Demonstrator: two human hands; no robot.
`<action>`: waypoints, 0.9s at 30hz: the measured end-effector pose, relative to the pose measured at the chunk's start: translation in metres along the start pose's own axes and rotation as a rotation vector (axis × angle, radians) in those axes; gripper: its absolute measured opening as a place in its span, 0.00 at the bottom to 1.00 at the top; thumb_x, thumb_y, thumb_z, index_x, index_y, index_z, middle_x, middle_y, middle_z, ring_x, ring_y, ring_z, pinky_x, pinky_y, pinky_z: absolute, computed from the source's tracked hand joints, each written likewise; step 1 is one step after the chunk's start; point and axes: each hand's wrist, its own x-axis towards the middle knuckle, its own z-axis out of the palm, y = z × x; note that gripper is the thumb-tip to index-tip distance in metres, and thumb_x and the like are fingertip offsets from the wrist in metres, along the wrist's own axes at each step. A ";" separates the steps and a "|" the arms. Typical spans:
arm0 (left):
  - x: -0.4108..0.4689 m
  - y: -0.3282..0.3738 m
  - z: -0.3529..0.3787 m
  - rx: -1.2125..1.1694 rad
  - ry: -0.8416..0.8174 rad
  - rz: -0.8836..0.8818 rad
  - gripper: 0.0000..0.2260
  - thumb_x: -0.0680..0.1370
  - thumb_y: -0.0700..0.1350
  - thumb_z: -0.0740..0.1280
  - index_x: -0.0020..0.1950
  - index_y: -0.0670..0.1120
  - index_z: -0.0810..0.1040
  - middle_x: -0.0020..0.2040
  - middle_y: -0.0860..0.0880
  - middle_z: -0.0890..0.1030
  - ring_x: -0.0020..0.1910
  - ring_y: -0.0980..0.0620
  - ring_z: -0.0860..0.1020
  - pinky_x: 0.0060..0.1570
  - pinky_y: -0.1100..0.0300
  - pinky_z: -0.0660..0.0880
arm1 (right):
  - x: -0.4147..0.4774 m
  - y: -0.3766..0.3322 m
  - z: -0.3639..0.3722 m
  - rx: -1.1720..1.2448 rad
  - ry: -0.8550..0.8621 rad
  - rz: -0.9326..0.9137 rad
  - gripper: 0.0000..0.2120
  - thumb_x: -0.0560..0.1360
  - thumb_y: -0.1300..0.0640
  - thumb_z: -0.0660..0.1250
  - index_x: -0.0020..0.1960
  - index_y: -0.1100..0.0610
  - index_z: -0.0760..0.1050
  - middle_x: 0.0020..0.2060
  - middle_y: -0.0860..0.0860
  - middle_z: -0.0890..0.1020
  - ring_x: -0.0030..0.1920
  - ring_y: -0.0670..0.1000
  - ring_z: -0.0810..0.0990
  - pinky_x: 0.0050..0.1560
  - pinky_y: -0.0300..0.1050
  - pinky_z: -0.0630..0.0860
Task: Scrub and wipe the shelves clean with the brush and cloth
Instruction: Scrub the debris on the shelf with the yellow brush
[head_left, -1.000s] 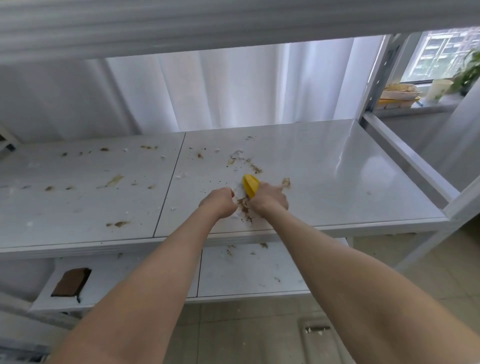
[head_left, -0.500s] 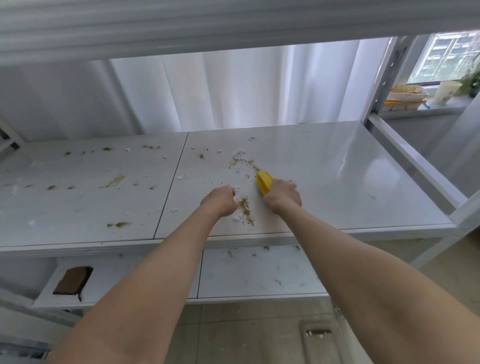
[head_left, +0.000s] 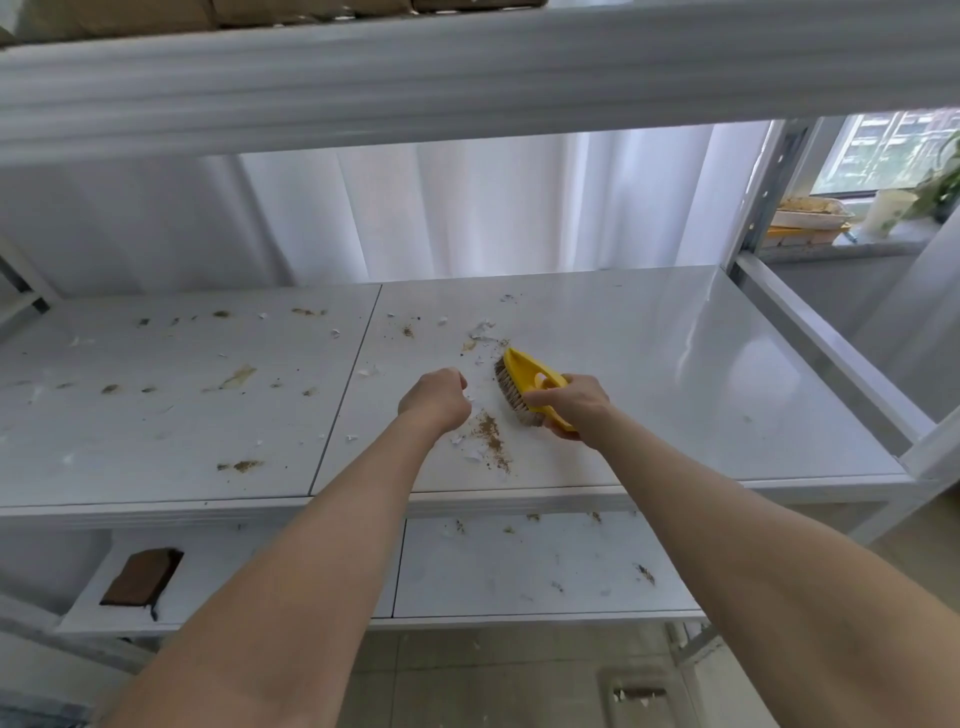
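Head view, brush (head_left: 525, 378) gripped in right hand (head_left: 577, 404)

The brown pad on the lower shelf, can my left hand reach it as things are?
Not straight down, likely: the left hand is above the middle shelf, whose board lies between it and the brown pad. Drawn back under the front edge, the lower shelf looks open.

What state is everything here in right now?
Middle shelf: crumbs left and centre, right end shiny.
Brush: gripped by right hand, tilted, bristles down.
Left hand: fist, nothing visible in it.
Lower shelf: scattered crumbs.
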 end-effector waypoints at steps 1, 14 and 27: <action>0.001 0.002 -0.001 -0.021 0.029 0.005 0.18 0.79 0.41 0.60 0.70 0.45 0.68 0.65 0.44 0.74 0.62 0.46 0.74 0.58 0.54 0.73 | -0.001 -0.001 -0.004 0.007 -0.024 0.023 0.19 0.68 0.54 0.78 0.55 0.57 0.76 0.47 0.54 0.78 0.39 0.51 0.79 0.27 0.37 0.77; 0.006 0.011 -0.002 -0.372 0.037 -0.048 0.19 0.77 0.31 0.60 0.66 0.43 0.73 0.60 0.40 0.78 0.52 0.45 0.79 0.49 0.53 0.79 | -0.001 -0.001 -0.028 -0.067 -0.140 -0.073 0.20 0.72 0.44 0.72 0.57 0.57 0.78 0.42 0.52 0.79 0.25 0.44 0.78 0.27 0.36 0.74; 0.023 0.014 0.011 -0.226 0.171 -0.016 0.13 0.79 0.35 0.57 0.59 0.42 0.77 0.53 0.44 0.81 0.52 0.46 0.79 0.53 0.55 0.76 | 0.058 -0.028 -0.032 -0.400 0.282 -0.135 0.15 0.73 0.60 0.66 0.59 0.53 0.74 0.53 0.54 0.77 0.47 0.57 0.76 0.38 0.42 0.70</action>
